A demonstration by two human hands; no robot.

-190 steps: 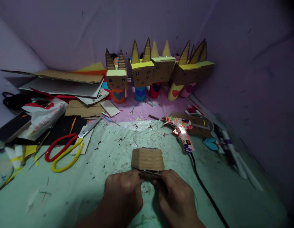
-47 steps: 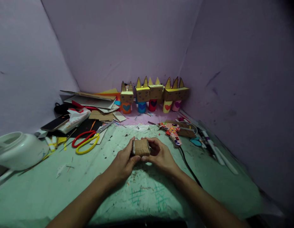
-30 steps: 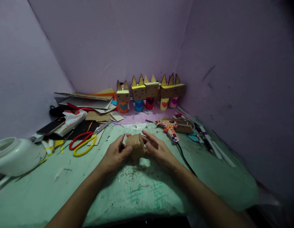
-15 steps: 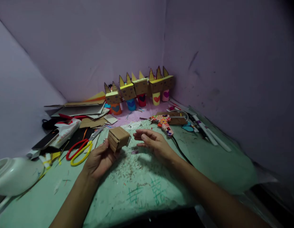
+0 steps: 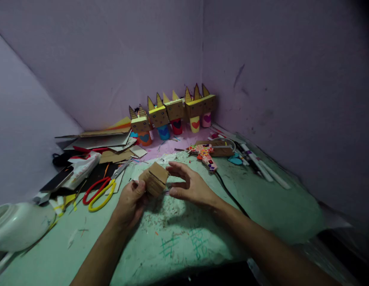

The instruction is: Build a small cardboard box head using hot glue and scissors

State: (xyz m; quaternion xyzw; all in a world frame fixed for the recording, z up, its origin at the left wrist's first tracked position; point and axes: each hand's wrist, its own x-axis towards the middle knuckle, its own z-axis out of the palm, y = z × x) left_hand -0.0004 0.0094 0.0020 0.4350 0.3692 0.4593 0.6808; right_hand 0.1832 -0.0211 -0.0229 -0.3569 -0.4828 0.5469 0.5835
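A small brown cardboard box is held above the table, tilted, by my left hand, whose thumb presses its near left side. Just right of the box, my right hand has its fingers apart and curved towards it; whether a fingertip touches the box I cannot tell. Behind the right hand lies a glue gun with a flowery pattern and a black cord. Scissors with one red and one yellow handle rest left of my left hand.
Several cardboard figures with pointed ears and coloured tube bodies stand at the wall. Cardboard sheets pile up at the left, near a white jar on its side. White sticks lie at the right. Scraps litter the green table cover.
The box has turned in my left hand and shifted slightly right. My right hand has come nearer to it, its fingers still apart.
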